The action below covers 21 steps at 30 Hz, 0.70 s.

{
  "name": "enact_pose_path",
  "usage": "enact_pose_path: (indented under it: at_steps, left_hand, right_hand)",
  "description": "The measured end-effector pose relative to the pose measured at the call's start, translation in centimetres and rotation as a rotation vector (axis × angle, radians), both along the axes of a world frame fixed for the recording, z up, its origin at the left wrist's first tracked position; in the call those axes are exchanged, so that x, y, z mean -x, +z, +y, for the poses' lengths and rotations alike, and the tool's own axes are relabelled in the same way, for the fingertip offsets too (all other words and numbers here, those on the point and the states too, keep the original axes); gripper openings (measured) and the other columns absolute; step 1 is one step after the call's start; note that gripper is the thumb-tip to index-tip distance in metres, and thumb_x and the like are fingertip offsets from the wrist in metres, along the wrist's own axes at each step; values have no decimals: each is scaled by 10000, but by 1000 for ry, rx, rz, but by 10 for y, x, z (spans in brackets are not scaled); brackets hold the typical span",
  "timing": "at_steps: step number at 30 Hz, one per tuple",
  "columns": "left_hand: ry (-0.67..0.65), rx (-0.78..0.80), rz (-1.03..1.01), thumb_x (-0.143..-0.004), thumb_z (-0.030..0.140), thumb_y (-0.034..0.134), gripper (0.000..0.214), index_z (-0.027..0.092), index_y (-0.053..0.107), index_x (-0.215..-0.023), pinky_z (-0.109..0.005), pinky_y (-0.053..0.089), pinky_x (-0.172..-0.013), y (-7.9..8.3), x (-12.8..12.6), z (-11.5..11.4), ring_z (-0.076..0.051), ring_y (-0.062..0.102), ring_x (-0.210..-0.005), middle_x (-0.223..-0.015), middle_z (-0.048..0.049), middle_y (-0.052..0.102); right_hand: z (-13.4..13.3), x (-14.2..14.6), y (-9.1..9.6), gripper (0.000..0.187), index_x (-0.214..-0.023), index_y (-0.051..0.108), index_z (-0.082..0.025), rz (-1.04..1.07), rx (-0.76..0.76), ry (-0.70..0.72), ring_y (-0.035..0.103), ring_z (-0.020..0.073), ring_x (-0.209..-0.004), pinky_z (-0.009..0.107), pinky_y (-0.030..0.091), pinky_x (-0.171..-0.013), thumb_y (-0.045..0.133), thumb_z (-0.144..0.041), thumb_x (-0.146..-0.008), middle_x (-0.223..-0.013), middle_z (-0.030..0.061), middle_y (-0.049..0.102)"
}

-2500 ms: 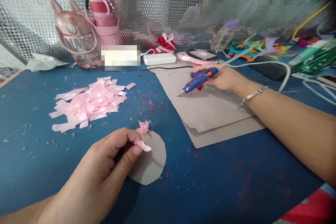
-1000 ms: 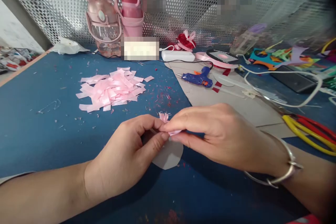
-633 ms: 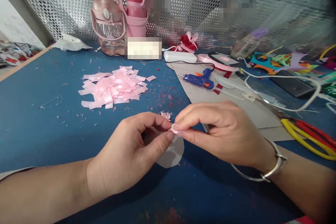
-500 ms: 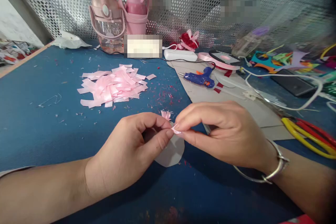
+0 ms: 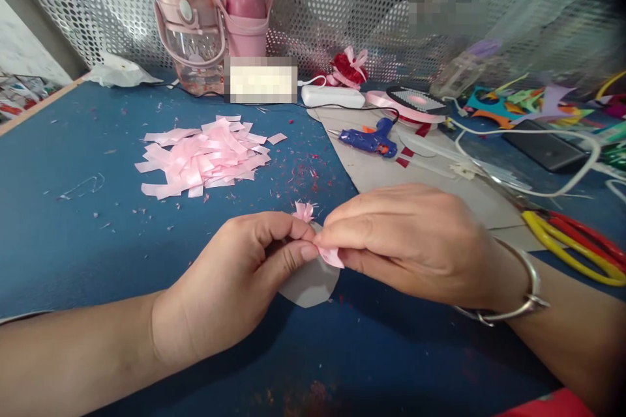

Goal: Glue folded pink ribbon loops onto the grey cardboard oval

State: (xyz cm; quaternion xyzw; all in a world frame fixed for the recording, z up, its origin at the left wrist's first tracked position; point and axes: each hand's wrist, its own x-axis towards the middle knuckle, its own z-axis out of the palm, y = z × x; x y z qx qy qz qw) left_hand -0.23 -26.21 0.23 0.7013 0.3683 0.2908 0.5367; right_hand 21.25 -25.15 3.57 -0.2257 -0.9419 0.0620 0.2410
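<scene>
While both hands work near the middle of the surface (image 5: 73,241), toward its near edge, I read the grip as follows.

**State**
- My left hand (image 5: 229,287) is closed, with thumb and forefinger pinched on one end of a small folded ribbon piece (image 5: 331,257).
- My right hand (image 5: 411,241) is closed too, its fingertips pinching the same piece from the other side.
- The ribbon piece is held just above a grey card disc (image 5: 308,287), which lies flat on the surface beneath the fingertips.
- A pink tuft (image 5: 303,210) stands at the disc's far rim, just beside the left forefinger. I cannot tell whether the two touch.

**Handling notes (my judgement)**
1. Satin looks springy, so press the fold firmly between both pinches or it may open.
2. Grip near the ends and leave the lower edge of the piece free.
3. Keep the disc flat. It is light and would shift under a sideways push.
4. Hold the knuckles clear of the tuft to avoid crushing it.
5. No adhesive is visible on the piece, but treat it as possibly hot.

**Surroundings**
- A strip pile (image 5: 200,158) lies toward the far left.
- The glue gun (image 5: 366,140) rests on a cardboard sheet (image 5: 440,189) toward the far edge, well apart from both hands.
- The yellow-handled cutters (image 5: 572,241) lie toward the right edge.
</scene>
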Motion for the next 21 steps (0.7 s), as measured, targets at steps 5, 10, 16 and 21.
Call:
enact_pose_path:
  at_steps: [5,10,16,21]
  left_hand:
    - [9,-17,52,-957,314,556,195,215,694,-861,-178,477,-632,0,1,-1,-98,573,-687,-763,51,685]
    - [37,-130,159,-959,310,552,167,238,701,-935,-188,499,-620,-1,3,-1,-106,612,-697,-789,53,703]
    - [8,-713,577,-952,282,556,168,233,697,-1029,-307,512,-771,-1,10,-4,-171,630,-865,-1038,-29,660]
    - [-9,-775,653,-955,288,543,182,216,672,-1061,-291,522,-732,-2,9,-4,-164,641,-845,-1085,-41,638]
  right_hand:
    - [-2,3,-4,83,-936,681,-142,-6,-90,-5,686,132,-854,253,533,-792,599,-154,-934,-883,27,750]
    - [-1,6,-3,154,-892,669,-127,-32,-81,-69,665,144,-823,263,509,-743,536,-155,-965,-856,52,723]
    - [23,-6,-8,131,-830,695,-154,-21,236,-240,622,113,-745,248,451,-701,606,-187,-919,-838,17,715]
    - [31,-2,-25,137,-851,723,-150,-1,329,-214,631,121,-796,250,442,-739,600,-160,-910,-860,20,710]
